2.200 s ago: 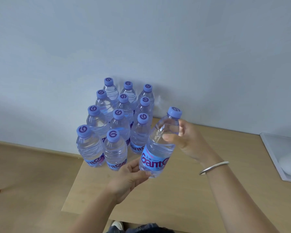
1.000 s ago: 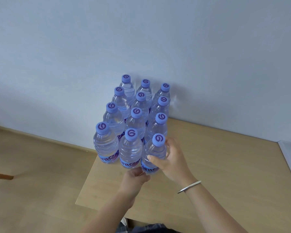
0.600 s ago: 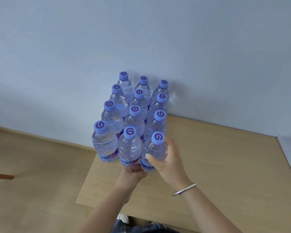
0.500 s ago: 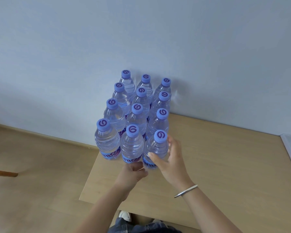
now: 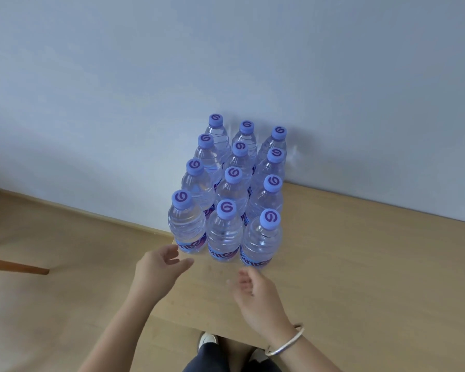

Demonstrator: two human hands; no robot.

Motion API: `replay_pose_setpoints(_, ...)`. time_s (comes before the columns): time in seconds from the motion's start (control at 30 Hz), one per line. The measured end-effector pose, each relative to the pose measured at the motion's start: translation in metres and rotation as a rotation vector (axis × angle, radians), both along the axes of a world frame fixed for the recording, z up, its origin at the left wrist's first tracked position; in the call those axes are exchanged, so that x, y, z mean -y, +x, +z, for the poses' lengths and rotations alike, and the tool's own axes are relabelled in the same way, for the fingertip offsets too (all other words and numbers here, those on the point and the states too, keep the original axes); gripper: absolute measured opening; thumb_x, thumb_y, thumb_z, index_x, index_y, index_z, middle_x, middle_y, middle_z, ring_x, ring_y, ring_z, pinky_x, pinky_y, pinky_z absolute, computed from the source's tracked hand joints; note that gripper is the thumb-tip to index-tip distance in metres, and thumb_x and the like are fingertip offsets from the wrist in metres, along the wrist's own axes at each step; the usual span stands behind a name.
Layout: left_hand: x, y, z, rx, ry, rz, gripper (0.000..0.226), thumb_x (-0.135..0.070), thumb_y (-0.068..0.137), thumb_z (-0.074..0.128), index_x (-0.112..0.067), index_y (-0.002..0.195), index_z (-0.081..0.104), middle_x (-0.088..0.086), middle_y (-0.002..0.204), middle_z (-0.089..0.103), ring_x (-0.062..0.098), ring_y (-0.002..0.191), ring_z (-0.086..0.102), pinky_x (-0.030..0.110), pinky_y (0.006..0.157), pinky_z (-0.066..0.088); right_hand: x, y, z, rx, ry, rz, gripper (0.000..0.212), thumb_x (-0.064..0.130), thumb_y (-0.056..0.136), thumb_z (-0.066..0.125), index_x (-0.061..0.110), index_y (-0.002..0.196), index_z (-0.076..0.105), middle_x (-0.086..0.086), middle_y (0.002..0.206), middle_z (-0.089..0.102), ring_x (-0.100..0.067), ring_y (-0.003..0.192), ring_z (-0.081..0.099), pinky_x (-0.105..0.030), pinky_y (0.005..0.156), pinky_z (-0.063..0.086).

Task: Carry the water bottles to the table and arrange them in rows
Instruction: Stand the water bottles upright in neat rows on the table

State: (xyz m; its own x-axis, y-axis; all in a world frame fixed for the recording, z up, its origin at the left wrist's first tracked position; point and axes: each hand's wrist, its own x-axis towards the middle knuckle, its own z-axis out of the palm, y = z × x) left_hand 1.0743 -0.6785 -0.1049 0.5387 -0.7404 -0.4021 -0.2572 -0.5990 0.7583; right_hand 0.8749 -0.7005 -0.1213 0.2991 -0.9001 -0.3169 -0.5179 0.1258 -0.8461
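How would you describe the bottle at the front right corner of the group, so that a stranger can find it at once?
On the wooden table by the pale wall, twelve water bottles stand in three columns of four. Take the row nearest the person; the front right bottle is its right end, just beyond the right hand. Unlike its neighbours, it has bare table on its right.

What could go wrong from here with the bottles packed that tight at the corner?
The front-left bottle stands right at the table edge, so a nudge from the left hand could tip it off. The twelve bottles stand close together; knocking one may topple neighbours. The right hand is empty, close to the front-right bottle.
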Motion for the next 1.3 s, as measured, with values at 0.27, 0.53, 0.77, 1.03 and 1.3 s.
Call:
replay_pose_setpoints(0.27,0.019,0.011,-0.001,0.062,-0.076,-0.117,0.078,-0.039,0.071,0.077,-0.020,0.137,0.039,0.003,0.133,0.053,0.017,0.114,0.055,0.026,0.080,0.040,0.016,0.042,0.010,0.057,0.086,-0.053,0.045,0.020,0.083,0.057,0.018,0.126,0.042,0.007,0.124,0.055,-0.012,0.111,0.054,-0.028,0.092,0.045)
replay_pose_setpoints(0.53,0.035,0.033,0.009,-0.005,-0.200,-0.326,0.077,-0.036,0.068,0.078,-0.037,0.133,0.036,-0.018,0.110,0.054,-0.001,0.088,0.054,0.010,0.061,0.037,0.018,0.070,0.007,0.035,0.003,-0.349,0.023,0.028,0.077,0.064,0.015,0.085,0.047,0.015,0.066,0.047,-0.002,0.058,0.045,-0.010,0.047,0.034)
replay_pose_setpoints(0.77,0.036,0.037,0.009,-0.045,-0.241,-0.360,0.061,-0.033,0.073,0.076,-0.044,0.119,0.039,-0.033,0.086,0.052,-0.012,0.074,0.052,0.008,0.052,0.037,0.014,0.080,0.007,-0.023,-0.008,-0.403,0.029,0.033,0.077,0.062,0.010,0.086,0.048,0.008,0.068,0.048,-0.007,0.059,0.044,-0.017,0.048,0.031)
replay_pose_setpoints(1.03,0.034,0.037,0.012,-0.015,-0.229,-0.367,0.065,-0.034,0.074,0.074,-0.039,0.127,0.038,-0.036,0.086,0.047,-0.015,0.074,0.049,0.006,0.049,0.036,0.011,0.081,0.007,0.005,-0.040,-0.402,0.026,0.033,0.078,0.063,0.016,0.080,0.044,0.014,0.064,0.045,-0.003,0.057,0.044,-0.012,0.045,0.033)
replay_pose_setpoints(1.3,0.011,0.009,0.019,0.227,0.218,-0.594,0.028,-0.039,0.077,0.066,-0.016,0.077,0.050,-0.003,0.076,0.053,0.013,0.067,0.052,0.024,0.058,0.037,0.003,0.023,-0.003,-0.110,-0.038,-0.518,0.014,0.019,0.080,0.062,0.009,0.073,0.055,0.001,0.066,0.054,-0.021,0.068,0.049,-0.015,0.049,0.033)
